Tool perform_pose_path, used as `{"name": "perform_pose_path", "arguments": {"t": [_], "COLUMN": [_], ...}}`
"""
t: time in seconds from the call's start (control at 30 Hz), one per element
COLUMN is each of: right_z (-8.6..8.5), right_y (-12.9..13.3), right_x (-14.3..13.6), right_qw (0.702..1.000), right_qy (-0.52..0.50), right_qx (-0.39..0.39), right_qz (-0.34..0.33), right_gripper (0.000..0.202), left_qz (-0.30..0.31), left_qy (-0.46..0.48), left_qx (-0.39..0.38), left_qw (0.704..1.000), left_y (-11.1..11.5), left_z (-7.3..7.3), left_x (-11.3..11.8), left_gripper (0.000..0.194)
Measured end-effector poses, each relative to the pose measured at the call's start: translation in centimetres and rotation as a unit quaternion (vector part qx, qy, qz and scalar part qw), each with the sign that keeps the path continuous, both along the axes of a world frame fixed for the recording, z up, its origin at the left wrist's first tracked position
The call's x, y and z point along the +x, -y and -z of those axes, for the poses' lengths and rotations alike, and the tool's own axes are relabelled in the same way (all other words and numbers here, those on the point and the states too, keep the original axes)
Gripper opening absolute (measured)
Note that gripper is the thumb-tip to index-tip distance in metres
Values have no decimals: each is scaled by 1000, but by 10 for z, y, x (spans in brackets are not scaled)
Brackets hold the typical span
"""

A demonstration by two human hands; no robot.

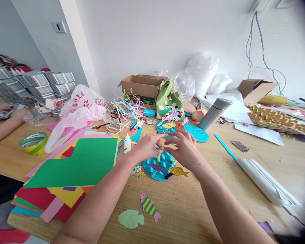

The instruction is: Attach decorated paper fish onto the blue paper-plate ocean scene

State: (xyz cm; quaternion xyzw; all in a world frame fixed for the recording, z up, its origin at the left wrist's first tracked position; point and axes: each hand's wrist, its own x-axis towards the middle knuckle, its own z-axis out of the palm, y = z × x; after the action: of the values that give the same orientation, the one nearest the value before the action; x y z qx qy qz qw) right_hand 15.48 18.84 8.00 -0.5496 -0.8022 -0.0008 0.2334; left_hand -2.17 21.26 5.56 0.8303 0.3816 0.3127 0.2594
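Observation:
My left hand [150, 146] and my right hand [183, 146] meet above a blue round base [148, 166] with wavy blue paper strips. The fingertips of both are bent inward as in a pinch; whatever lies between them is too small and hidden to name. A purple paper fish [157, 167] and a yellow paper fish [178, 171] sit at the front of the base, by short coiled pipe cleaners. Closer to me on the table lie a striped paper fish [149, 206] and a plain pale green fish cutout [131, 219].
Coloured paper sheets [91, 162], a glue bottle [127, 143] and green-yellow tape [34, 143] are to the left. Pipe cleaners [124, 108], a green bag [169, 101] and a steel flask [215, 113] stand behind. A white glue gun-like device [266, 183] lies right. Another person's hand [20, 114] shows far left.

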Motion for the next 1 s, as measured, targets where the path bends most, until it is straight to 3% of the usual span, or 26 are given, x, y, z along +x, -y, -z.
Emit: {"name": "perform_pose_path", "arguments": {"t": [1.0], "right_z": [4], "right_y": [4], "right_x": [-7], "right_qw": [999], "right_qy": [14], "right_qx": [4], "right_qz": [-51], "right_gripper": [5], "left_qz": [25], "left_qy": [81], "left_qx": [-111], "left_qw": [990], "left_y": [-3], "left_z": [0], "left_x": [-1], "left_gripper": [80]}}
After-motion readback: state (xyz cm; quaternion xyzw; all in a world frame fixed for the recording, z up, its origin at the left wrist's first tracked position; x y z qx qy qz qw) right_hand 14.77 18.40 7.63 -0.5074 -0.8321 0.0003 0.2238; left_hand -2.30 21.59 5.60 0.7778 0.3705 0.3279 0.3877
